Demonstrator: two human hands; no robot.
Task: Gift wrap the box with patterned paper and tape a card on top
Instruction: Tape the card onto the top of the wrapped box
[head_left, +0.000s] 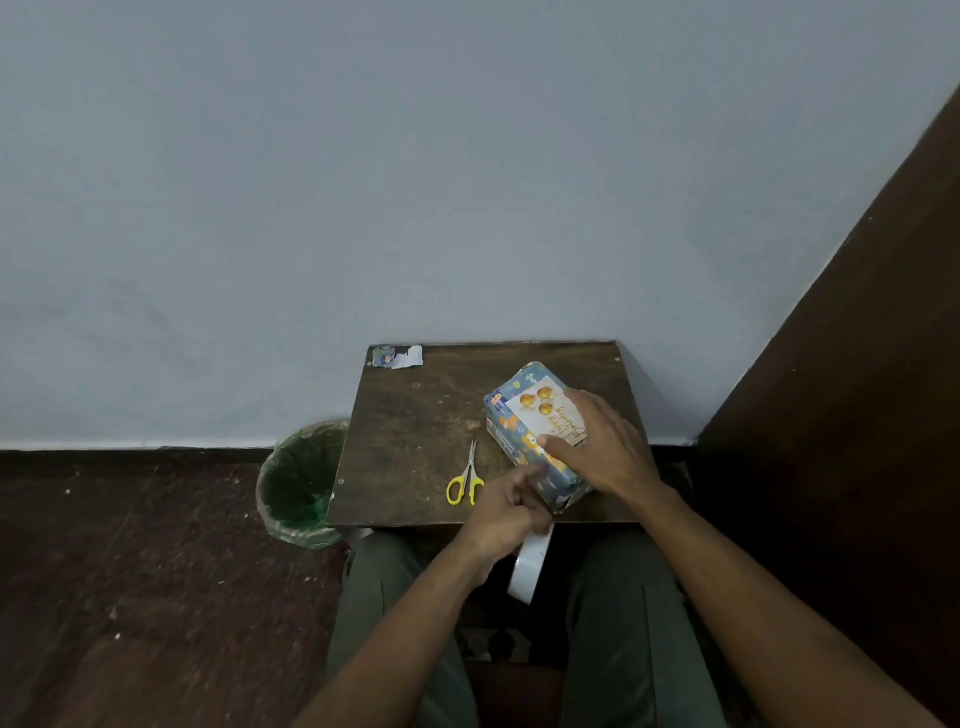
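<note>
The box (511, 426), wrapped in blue patterned paper, lies on the small dark wooden table (415, 415), toward its right side. A pale card (540, 410) with three gold balloons and gold lettering lies on top of it. My right hand (597, 441) rests on the card and box, its fingers straight and pressing down. My left hand (506, 512) is at the box's near end and grips a strip of white tape (530, 564) that hangs down past the table's front edge.
Yellow-handled scissors (466, 478) lie on the table left of the box. A torn scrap of wrapping paper (397, 356) sits at the table's far left corner. A bin with a green liner (301, 483) stands on the floor to the left. A dark wooden panel (857, 338) rises on the right.
</note>
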